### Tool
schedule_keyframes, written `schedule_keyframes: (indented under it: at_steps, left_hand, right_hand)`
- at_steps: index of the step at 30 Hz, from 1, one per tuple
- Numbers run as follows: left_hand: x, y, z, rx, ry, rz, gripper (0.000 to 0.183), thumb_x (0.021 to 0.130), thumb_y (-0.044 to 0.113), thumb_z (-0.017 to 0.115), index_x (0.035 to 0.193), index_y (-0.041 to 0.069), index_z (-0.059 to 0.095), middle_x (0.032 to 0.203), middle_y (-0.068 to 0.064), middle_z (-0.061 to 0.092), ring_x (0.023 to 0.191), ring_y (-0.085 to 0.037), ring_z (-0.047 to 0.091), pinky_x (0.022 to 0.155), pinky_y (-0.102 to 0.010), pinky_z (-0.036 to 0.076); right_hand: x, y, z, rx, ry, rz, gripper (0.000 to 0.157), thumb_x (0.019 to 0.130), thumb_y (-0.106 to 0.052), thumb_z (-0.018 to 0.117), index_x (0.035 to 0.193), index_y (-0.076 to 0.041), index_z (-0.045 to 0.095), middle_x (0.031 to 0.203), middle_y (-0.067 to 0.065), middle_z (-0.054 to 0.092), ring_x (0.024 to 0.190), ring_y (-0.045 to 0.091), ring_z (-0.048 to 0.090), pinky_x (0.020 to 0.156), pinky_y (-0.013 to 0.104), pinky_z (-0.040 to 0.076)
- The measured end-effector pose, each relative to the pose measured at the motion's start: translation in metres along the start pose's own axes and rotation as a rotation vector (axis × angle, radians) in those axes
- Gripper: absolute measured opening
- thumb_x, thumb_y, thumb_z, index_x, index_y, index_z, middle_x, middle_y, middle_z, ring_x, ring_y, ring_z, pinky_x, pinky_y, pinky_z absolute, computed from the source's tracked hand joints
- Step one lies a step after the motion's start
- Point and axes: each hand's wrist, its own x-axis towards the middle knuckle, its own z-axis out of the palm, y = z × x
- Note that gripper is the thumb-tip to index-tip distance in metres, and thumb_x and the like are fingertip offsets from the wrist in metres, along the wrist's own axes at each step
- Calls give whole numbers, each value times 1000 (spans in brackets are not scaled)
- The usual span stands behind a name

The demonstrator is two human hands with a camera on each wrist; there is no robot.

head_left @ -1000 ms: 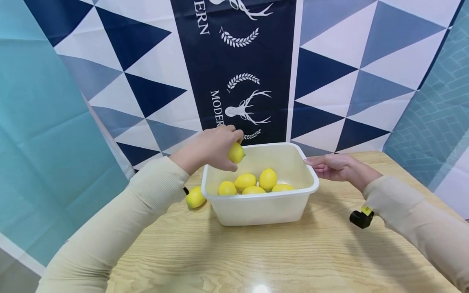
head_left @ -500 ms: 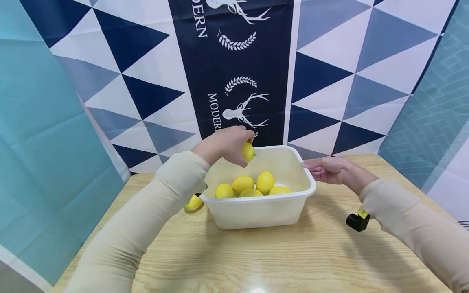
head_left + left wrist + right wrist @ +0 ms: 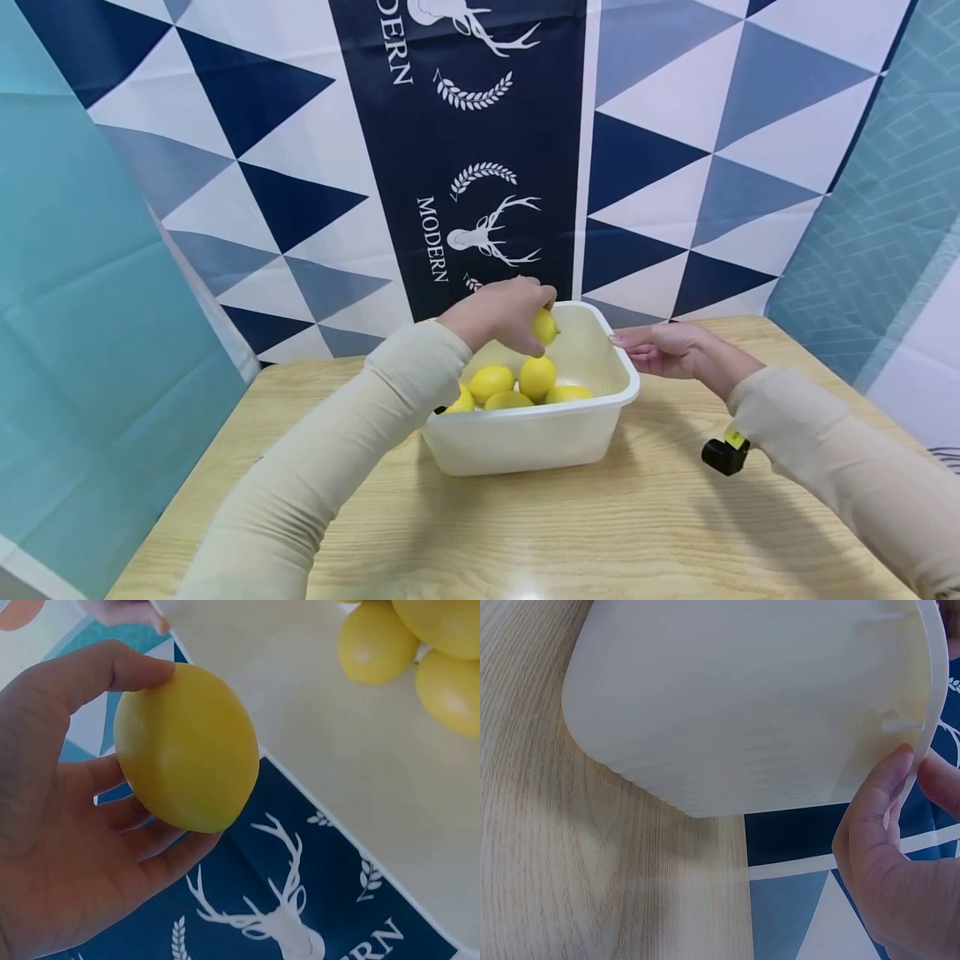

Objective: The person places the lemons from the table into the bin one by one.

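Note:
A yellow lemon (image 3: 545,327) is in my left hand (image 3: 506,312), above the white plastic tub (image 3: 525,446). In the left wrist view, thumb and fingers curl around this lemon (image 3: 187,750), and the tub's inner wall lies beyond it. Several more lemons (image 3: 491,383) lie on the tub's floor, partly covered by its front rim and my left sleeve. At the tub's right end is my right hand (image 3: 663,350). The right wrist view shows its thumb and fingers (image 3: 874,810) pinching the rim.
The tub stands on a wood-grain table (image 3: 465,533). Close behind rises a patterned cloth backdrop (image 3: 480,167) with triangles and deer heads. A teal sheet (image 3: 112,317) hangs on the left. A small black camera (image 3: 726,455) sits by the right wrist.
My left hand has carried its lemon rightward, farther over the tub. A loose lemon on the table left of the tub is now hidden by my left arm. My right hand stays at the rim.

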Motion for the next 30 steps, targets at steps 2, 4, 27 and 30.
schedule_keyframes:
  at_steps: [2, 4, 27, 30]
  left_hand:
    - [1, 2, 3, 9, 18, 20, 50, 78, 30, 75, 121, 17, 54, 110, 1, 57, 97, -15, 52, 85, -24, 53]
    - [1, 2, 5, 31, 60, 42, 54, 80, 29, 73, 127, 18, 51, 118, 1, 56, 102, -15, 52, 89, -25, 54]
    - [-71, -92, 5, -76, 184, -193, 58, 84, 28, 68, 136, 14, 47, 144, -6, 49, 128, -25, 50, 109, -46, 45]
    - [-83, -109, 16, -112, 171, -236, 57, 84, 26, 68, 135, 12, 47, 142, -9, 49, 128, -28, 50, 108, -49, 45]
  right_hand:
    - [0, 0, 1, 0, -3, 2, 12, 92, -10, 63, 87, -18, 71, 84, -3, 73, 79, 6, 69, 81, 19, 58]
    - [1, 1, 2, 1, -5, 3, 12, 92, -10, 63, 87, -17, 71, 83, -3, 73, 78, 6, 70, 80, 19, 58]
    - [4, 0, -1, 10, 1, 12, 12, 92, -12, 64, 86, -19, 73, 84, -4, 73, 79, 6, 70, 81, 19, 58]
    - [4, 0, -2, 9, -1, 12, 11, 91, -13, 65, 86, -18, 72, 85, -4, 73, 80, 6, 70, 81, 19, 58]
